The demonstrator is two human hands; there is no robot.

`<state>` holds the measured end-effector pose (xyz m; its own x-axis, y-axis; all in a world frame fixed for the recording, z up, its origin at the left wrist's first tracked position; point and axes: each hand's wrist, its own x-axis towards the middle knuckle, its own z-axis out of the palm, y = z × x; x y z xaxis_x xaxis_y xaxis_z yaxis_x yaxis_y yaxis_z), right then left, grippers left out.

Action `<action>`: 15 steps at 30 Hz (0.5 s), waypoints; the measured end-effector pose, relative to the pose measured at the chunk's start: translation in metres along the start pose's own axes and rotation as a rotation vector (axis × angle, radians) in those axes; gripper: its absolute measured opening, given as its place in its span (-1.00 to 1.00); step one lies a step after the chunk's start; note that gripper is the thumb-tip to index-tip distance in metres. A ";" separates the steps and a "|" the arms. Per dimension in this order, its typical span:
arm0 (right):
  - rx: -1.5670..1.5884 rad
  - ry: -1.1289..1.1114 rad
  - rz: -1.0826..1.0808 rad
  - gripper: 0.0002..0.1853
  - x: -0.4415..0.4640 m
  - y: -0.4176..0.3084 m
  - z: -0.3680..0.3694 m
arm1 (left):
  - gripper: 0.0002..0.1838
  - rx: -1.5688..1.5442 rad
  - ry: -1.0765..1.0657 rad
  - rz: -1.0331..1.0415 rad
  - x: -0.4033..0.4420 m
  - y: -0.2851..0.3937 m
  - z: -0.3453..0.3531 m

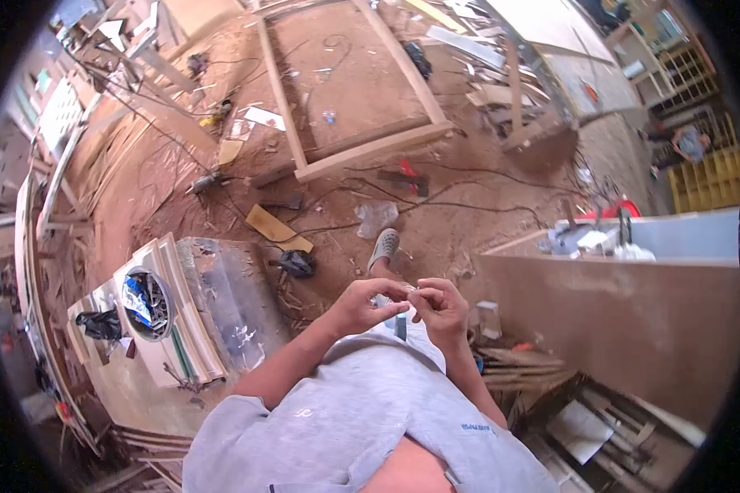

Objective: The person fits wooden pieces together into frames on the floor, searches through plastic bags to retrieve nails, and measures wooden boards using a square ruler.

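In front of my waist, my left hand (368, 304) and my right hand (442, 314) meet with their fingertips close together. The fingers of both are curled into a pinch; whatever lies between them is too small to make out. Below them is the grey shirt (362, 403) I wear, and a shoe (384, 244) shows just beyond. Off to the left, a round container (169, 308) holds metal pieces that look like nails, plus a blue and white packet (136, 300). Beside it lies a black plastic bag (100, 324).
A rectangular wooden frame (386, 146) lies ahead on the dirt floor, with cables (485, 171) and wood scraps about. A large wooden box (608, 320) stands at right, stacked boards (185, 329) at left. Another person (689, 146) is at far right.
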<state>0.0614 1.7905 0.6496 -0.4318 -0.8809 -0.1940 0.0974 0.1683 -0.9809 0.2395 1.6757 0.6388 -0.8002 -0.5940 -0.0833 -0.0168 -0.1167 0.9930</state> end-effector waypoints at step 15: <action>-0.265 -0.974 -0.138 -0.62 0.356 -0.103 0.169 | -0.86 0.616 1.097 -0.099 0.151 0.061 -0.217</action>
<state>0.0492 1.3845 0.6838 0.5054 -0.8571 -0.1001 -0.1511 0.0263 -0.9882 0.2477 1.4063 0.6687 0.1328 -0.9852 0.1083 -0.5605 0.0155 0.8280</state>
